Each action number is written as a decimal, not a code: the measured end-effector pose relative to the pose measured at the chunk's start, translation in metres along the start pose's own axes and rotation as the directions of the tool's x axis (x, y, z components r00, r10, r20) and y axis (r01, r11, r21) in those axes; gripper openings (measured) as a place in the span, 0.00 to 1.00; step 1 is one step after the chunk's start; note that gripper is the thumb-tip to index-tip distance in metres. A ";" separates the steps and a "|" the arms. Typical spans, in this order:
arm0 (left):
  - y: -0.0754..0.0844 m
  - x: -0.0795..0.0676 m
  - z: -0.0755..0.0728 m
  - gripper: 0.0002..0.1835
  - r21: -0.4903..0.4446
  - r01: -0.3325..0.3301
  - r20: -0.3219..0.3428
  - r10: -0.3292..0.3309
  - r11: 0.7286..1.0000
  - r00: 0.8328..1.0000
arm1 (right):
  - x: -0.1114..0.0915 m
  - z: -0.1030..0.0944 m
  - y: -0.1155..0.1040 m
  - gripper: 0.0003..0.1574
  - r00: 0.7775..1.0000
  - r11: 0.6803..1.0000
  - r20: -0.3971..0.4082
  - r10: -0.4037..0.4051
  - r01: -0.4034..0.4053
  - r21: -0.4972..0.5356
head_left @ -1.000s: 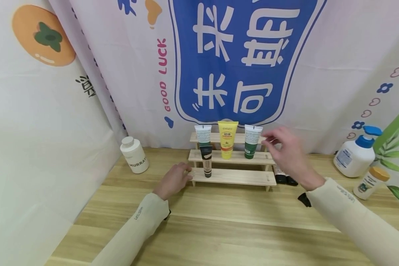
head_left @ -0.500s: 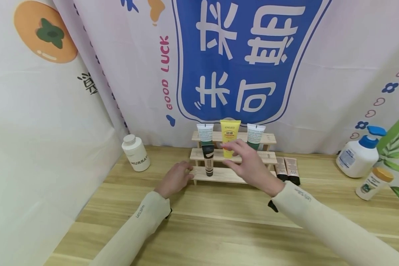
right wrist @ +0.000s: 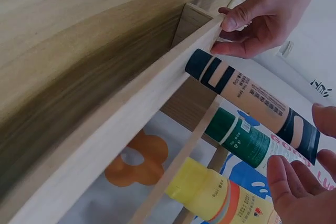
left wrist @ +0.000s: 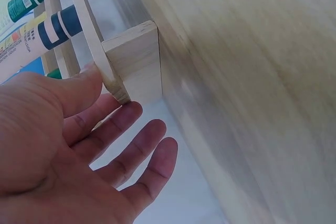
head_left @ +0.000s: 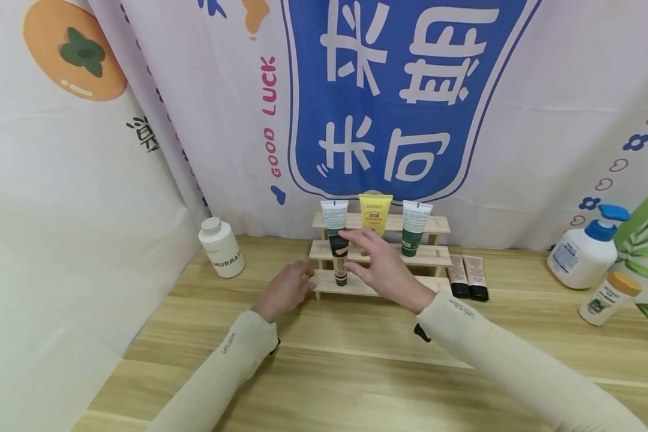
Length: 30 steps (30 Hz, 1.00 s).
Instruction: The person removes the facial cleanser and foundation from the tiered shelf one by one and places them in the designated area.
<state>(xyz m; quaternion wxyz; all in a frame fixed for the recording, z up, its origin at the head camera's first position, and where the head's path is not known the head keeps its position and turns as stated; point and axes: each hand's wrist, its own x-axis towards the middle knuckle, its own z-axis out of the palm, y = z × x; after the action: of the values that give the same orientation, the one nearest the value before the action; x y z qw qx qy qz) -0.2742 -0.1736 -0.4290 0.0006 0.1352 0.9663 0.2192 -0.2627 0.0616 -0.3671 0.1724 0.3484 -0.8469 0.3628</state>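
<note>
A three-step wooden display rack (head_left: 324, 281) stands against the cloth backdrop. My left hand (head_left: 285, 291) pinches the left end of its lowest step; in the left wrist view the thumb (left wrist: 84, 90) lies above the board, with the other fingers spread below. On that step a beige tube with black ends (head_left: 339, 267) stands upright on its cap. My right hand (head_left: 386, 267) reaches around its upper part, thumb and fingers apart, with gaps showing beside the tube (right wrist: 252, 98) in the right wrist view. Behind stand a yellow tube (head_left: 375, 210) and two white-and-green tubes (head_left: 414, 225).
Two beige tubes with black caps (head_left: 475, 276) lie right of the rack. A white bottle (head_left: 222, 252) stands at the left. Far right are a blue-topped pump bottle (head_left: 583, 255) and a small orange-capped bottle (head_left: 607, 300). Cloth walls border the table's back and left.
My right hand has moved left from beside the right white-and-green tube, past the yellow tube, to the black-ended tube. My left hand keeps its hold on the rack.
</note>
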 end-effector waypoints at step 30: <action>0.005 -0.003 -0.001 0.15 -0.015 -0.009 -0.019 0.009 1.000 1.000 | -0.024 -0.031 0.014 0.24 0.948 0.987 -0.309 -0.080 0.119 0.110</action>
<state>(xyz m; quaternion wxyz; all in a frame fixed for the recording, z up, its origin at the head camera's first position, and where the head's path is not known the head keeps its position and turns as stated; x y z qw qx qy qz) -0.2698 -0.1704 -0.4264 -0.0085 0.1373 0.9639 0.2279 -0.2545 0.1030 -0.3662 0.2959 0.3411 -0.7669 0.4561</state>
